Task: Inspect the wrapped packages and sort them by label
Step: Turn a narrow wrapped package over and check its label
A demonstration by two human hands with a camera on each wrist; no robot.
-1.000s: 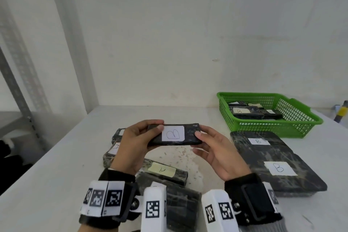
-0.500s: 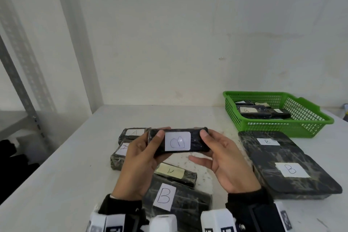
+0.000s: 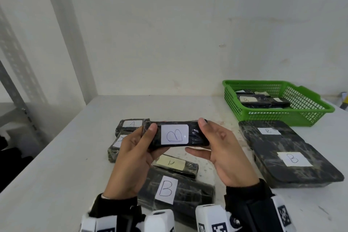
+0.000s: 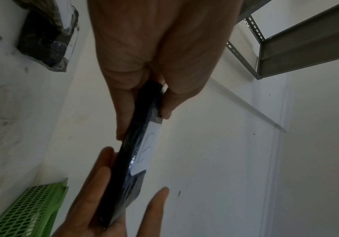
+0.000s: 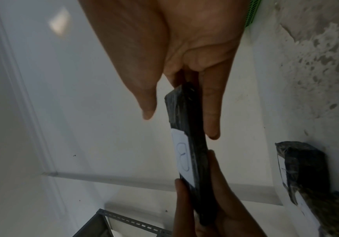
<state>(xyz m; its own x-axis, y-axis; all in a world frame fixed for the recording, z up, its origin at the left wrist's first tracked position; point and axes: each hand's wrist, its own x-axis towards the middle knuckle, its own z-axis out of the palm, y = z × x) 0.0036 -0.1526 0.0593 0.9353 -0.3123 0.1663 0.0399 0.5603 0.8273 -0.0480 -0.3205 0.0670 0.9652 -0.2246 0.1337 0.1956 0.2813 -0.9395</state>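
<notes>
From the head camera, the left hand (image 3: 131, 158) and the right hand (image 3: 224, 154) are holding a black wrapped package (image 3: 175, 134) by its two ends above the white table (image 3: 56, 165), its white "B" label (image 3: 174, 134) facing up; a green basket (image 3: 278, 117) is sitting far right. The left wrist camera is showing thumb and fingers (image 4: 121, 112) pinching the package's (image 4: 132, 160) end. The right wrist camera is showing the right thumb hovering apart from the package (image 5: 192, 144) while a straight finger (image 5: 211, 112) is lying along its back.
</notes>
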